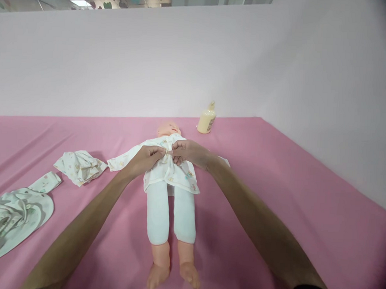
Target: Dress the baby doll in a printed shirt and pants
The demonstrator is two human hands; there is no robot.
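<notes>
Two forearms [256,221] fill my near view; my left hand [148,157] and right hand [191,153] pinch one shirt [175,178], partly hiding its front, on one doll [159,207] lying mid-sheet [232,250]. I count two patterned cloths [80,166] left, one bottle [206,120] beyond.

- We have room over the pink sheet [293,210] between our right forearm [250,212] and the side wall [337,104].
- Beyond the doll [173,178], the pump bottle [206,121] and back wall [119,67] block us.
- Crumpled printed cloth [81,166] sits just beside the outstretched sleeve [124,157], narrowing our left-hand passage.
</notes>
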